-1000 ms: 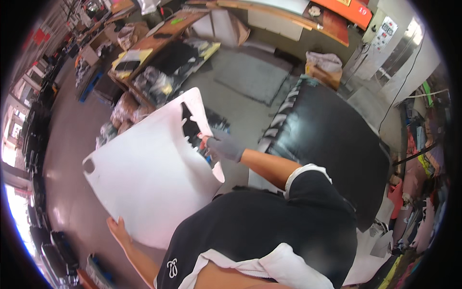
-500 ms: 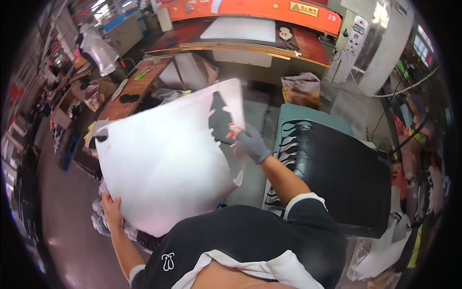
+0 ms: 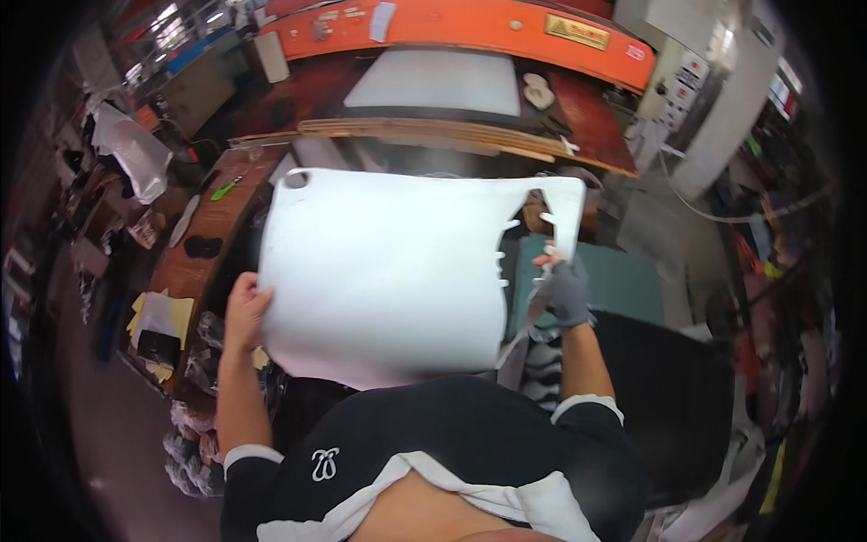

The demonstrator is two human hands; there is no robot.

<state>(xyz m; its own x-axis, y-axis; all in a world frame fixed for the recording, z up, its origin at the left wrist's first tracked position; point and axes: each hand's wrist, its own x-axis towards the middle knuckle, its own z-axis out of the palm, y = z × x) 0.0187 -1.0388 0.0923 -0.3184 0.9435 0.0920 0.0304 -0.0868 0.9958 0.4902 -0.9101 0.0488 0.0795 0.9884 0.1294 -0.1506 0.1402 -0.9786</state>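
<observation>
Between my two hands I hold up a large, flexible white sheet (image 3: 388,271), with a round hole at its far left corner and a jagged opening along its right side. My left hand (image 3: 245,309) is bare and closed on the sheet's left edge, thumb over the front. My right hand (image 3: 566,291), in a grey glove with bare fingertips, pinches the narrow strip to the right of the opening. Below that hand a thin part of the strip droops and looks blurred. Behind the right side lie a green sheet (image 3: 623,280) and a black sheet (image 3: 673,379).
Ahead stands an orange press (image 3: 470,32) over a dark red bench with a white board (image 3: 433,81) on it. A wooden side table (image 3: 176,253) on the left carries black sole-shaped pieces and a green-handled tool (image 3: 226,188). Scrap material (image 3: 768,361) is heaped at the right.
Both hands have carried the white sheet to the right and levelled it from its tilt. Its right side now overlaps the green sheet. My view has also shifted.
</observation>
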